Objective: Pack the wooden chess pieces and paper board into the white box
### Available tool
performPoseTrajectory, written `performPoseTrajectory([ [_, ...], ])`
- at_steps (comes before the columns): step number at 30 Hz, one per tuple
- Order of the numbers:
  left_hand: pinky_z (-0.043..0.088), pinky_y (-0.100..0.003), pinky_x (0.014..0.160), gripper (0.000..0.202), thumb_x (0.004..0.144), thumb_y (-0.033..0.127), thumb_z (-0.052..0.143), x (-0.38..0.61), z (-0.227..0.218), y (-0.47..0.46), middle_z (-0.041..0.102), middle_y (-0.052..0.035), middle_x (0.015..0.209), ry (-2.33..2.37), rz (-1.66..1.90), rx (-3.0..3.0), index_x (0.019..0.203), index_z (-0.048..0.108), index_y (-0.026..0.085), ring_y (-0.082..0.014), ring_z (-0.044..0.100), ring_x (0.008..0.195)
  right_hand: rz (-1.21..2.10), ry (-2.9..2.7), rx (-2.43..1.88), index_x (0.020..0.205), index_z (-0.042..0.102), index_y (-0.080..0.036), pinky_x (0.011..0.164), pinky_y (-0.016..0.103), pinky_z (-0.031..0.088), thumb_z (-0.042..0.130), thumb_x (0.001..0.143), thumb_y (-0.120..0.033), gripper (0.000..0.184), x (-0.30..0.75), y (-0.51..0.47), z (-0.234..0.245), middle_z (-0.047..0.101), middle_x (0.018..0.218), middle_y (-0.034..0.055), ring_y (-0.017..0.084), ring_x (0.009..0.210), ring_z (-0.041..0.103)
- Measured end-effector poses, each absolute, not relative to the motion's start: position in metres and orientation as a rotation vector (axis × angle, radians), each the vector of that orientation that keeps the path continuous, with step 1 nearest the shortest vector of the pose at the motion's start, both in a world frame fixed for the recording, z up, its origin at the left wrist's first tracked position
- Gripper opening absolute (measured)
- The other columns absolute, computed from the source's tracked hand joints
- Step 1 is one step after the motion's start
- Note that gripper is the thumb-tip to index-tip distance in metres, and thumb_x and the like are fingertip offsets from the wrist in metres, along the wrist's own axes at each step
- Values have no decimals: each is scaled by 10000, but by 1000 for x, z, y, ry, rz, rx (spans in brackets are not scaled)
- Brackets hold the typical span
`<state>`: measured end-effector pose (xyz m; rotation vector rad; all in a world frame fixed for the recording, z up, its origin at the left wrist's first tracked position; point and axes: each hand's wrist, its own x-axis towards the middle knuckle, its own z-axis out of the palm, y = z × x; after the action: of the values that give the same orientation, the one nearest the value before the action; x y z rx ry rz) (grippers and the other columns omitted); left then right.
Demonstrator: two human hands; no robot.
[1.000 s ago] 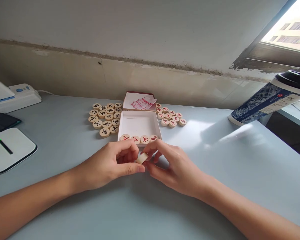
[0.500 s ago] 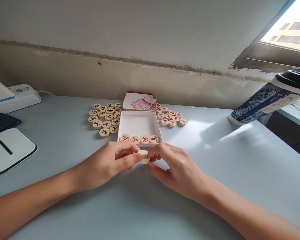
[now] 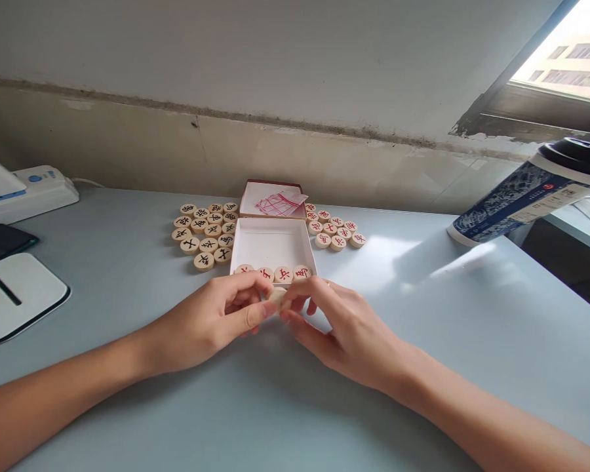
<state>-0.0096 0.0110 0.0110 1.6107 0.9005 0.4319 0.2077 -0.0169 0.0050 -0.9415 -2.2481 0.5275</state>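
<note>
Between my left hand [image 3: 221,318] and my right hand [image 3: 341,328], a pale wooden Chinese chess piece [image 3: 277,295] is pinched just in front of the open white box [image 3: 275,237]. My fingers cover much of it, and I cannot tell whether a second piece is under it. Inside the box, a row of red-marked pieces [image 3: 283,275] lies along the near side, partly hidden by my fingers. Black-marked pieces [image 3: 208,245] sit in a group left of the box. More red-marked pieces [image 3: 338,242] lie to its right.
Behind the box lies its lid [image 3: 248,203] with a folded red-lined sheet [image 3: 280,204]. A paper cup [image 3: 509,196] with a black lid stands at the right. To the left are a white device [image 3: 34,301], a dark phone [image 3: 4,242] and a power strip [image 3: 44,193].
My right fingertips have shifted slightly left and closed in over the piece, so less of it shows. The left hand has hardly moved. The white device's green light is now off.
</note>
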Motion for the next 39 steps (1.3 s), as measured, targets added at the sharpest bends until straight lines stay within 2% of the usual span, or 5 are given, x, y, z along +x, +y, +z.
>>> performPoseTrajectory([
  [6,422,-156,588,222,915,461,571,-7,9,10,575,51,827,929,490,1587,1065,617,304,-74,516,669,525,-2232,-980,1194,426,-181,656,242,494,508,937,-148,271,206,-18,6,659,921,39,109,734,594],
  [11,377,-150,539,241,910,471,574,-9,9,11,517,66,665,964,514,1613,1083,621,310,-76,488,614,464,-2203,-989,1044,521,-161,587,218,461,520,917,-127,132,205,-17,6,636,795,3,92,645,548],
  [18,348,-191,573,347,917,528,519,-10,14,12,482,44,688,935,420,1622,830,644,216,-89,446,639,430,-2190,-941,1051,559,-161,551,194,454,512,908,-74,174,206,-18,4,657,821,5,79,646,558],
  [24,360,-213,597,261,883,477,605,-9,8,12,481,43,743,909,492,1552,1000,610,244,-103,431,668,571,-2196,-901,1148,524,-189,704,229,527,573,894,-121,267,206,-18,7,692,1035,25,106,833,622],
  [39,393,-204,540,284,906,495,555,-8,7,7,481,68,655,1015,548,1604,1093,564,280,-99,466,585,687,-1861,-1137,1017,525,-215,563,208,477,531,925,-210,92,211,-5,12,651,772,-21,98,666,599],
])
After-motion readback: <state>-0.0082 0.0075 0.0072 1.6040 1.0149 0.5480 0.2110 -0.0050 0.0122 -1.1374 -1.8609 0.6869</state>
